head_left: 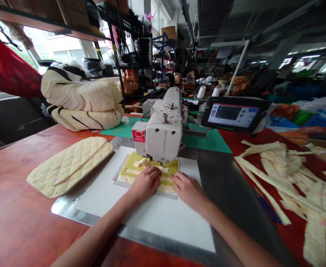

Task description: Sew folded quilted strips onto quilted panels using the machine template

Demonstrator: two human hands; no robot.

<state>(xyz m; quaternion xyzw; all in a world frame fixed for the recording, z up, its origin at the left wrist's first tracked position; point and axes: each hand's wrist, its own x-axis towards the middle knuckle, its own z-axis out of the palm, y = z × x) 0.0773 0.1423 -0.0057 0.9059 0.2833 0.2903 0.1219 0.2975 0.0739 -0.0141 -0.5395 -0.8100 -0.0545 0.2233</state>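
Note:
Under the head of a white sewing machine (pixel 164 137) lies a yellow slotted template (pixel 129 161) over pale yellow quilted fabric, set in a frame on a white sheet (pixel 102 196). A narrow fabric strip (pixel 141 163) runs across the template, its left part raised in a fold. My left hand (pixel 146 182) is closed on the strip from the front, with bent fingers whose tips are partly hidden. At the template's right side, my right hand (pixel 186 187) pinches what looks like the strip's right end. Both hands are just in front of the machine head.
Left of the sheet rests a stack of quilted fabric pieces (pixel 71 165). Behind it stand tall piles of cream pieces (pixel 82 94). A control screen (pixel 232 113) is at the back right. Loose fabric strips (pixel 290 181) lie heaped on the red table (pixel 10 174) at right.

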